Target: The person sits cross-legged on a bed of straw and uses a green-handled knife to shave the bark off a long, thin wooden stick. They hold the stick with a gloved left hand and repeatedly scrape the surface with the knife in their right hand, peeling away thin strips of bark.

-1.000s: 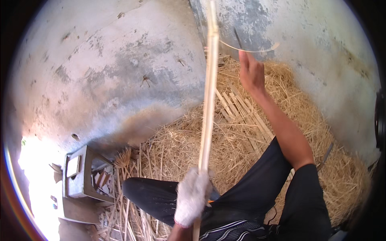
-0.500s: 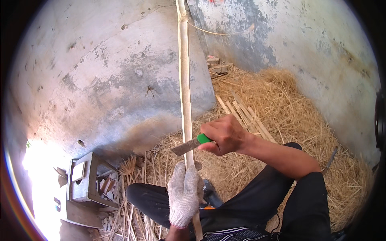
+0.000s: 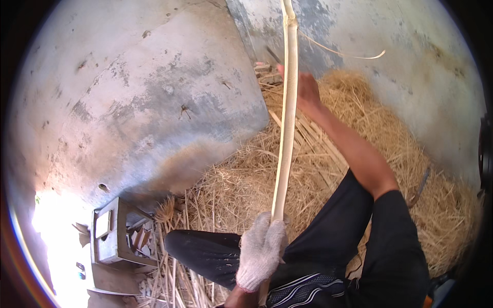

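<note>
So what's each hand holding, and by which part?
The left hand grips the pale strip low down; the right hand holds a knife, its handle hidden.

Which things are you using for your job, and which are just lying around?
In use:
- long pale strip, held in the gloved left hand
- dark blade, in the right hand
- thin curl, attached to the strip

Just lying about:
- straw-like heap
- pale slats
- grey box

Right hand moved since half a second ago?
Yes: the right hand moved up the view, away from the body. Against the pale strips lying on the straw, it was at their lower left; now it's above them.
</note>
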The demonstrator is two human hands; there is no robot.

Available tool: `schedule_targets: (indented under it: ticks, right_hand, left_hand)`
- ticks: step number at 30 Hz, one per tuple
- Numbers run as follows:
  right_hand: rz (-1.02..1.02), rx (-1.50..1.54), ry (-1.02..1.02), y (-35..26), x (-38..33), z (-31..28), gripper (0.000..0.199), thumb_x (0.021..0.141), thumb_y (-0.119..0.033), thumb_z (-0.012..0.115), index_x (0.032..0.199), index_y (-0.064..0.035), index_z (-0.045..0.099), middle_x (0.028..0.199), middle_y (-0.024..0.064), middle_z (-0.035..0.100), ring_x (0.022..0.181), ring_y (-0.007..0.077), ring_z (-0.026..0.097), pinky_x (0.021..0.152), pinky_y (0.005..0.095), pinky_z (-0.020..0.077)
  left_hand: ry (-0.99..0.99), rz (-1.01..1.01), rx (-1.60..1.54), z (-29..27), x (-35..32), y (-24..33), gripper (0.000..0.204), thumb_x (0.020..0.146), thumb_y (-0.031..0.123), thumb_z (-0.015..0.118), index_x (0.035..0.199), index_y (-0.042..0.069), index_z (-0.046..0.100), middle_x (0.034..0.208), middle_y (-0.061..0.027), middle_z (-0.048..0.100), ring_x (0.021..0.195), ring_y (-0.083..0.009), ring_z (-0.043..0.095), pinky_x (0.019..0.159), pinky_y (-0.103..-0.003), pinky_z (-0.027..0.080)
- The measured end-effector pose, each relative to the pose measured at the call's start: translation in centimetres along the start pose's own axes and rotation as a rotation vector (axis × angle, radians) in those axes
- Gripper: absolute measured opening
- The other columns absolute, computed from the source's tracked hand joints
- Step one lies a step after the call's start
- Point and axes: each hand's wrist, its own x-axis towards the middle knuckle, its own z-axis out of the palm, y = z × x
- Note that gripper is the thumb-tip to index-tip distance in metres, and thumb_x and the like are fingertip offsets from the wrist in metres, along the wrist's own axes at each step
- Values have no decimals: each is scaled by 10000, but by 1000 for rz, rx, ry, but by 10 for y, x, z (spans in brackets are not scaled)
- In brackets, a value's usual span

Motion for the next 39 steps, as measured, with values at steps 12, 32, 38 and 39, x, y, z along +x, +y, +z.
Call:
schedule_targets:
  ticks: [12, 32, 38, 39]
  right_hand:
    - [-530, 447, -168, -59, -65, -37, 506, 1023, -521, 442, 720, -121, 502, 487, -9, 389, 374, 145, 361, 362, 318, 325]
    - [31, 41, 27, 5, 18, 14, 617, 1018, -596, 346, 645, -140, 527, 440, 5, 433, 333, 106, 333, 309, 305, 296]
    - [144, -174, -129, 62, -10, -15, 672, 1013, -633, 282, 778, -94, 607, 504, -12, 421, 408, 138, 392, 376, 380, 375]
    - [83, -105, -179, 53, -14, -15, 645, 1013, -621, 312, 798, -92, 612, 502, -4, 430, 402, 143, 393, 373, 379, 367]
  left_hand:
    - [157, 189, -277, -33, 45, 16, 262, 1021, 268, 514, 1106, 23, 553, 607, 23, 424, 440, -55, 375, 368, -211, 309]
    - [13, 36, -37, -11, 5, 0, 266, 1011, 278, 518, 1009, 29, 612, 601, 37, 434, 433, -40, 372, 358, -187, 282]
    - [55, 64, -259, -33, 33, -2, 246, 1011, 244, 523, 1075, 12, 573, 592, 37, 404, 435, -45, 347, 365, -211, 268]
    - [82, 80, -292, -39, 38, -4, 251, 1017, 249, 518, 1078, 12, 575, 599, 35, 411, 441, -45, 349, 369, -208, 275]
